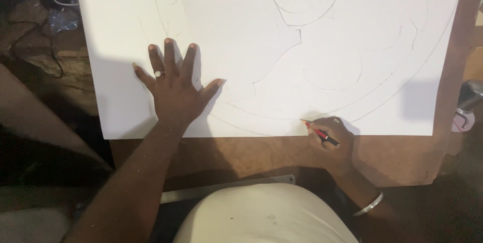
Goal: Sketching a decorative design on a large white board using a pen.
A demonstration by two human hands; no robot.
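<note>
- Fingers (173,57) of the left hand (173,89) lie spread flat on the paper (352,36), gripping nothing and pinning it down; the right hand (333,140) pinches a red pencil (320,133), tip at the paper's lower edge.
- Doing this well seems to call for firm left pressure while the pencil follows the outer arc lightly.
- Paper: a large white sheet on a brown board (392,157), covered in faint pencilled circles and curved petal shapes.
- Below the board lies a metal ruler (226,188).

metal ruler (226,188), cables (35,42) (dark, tangled)
</note>
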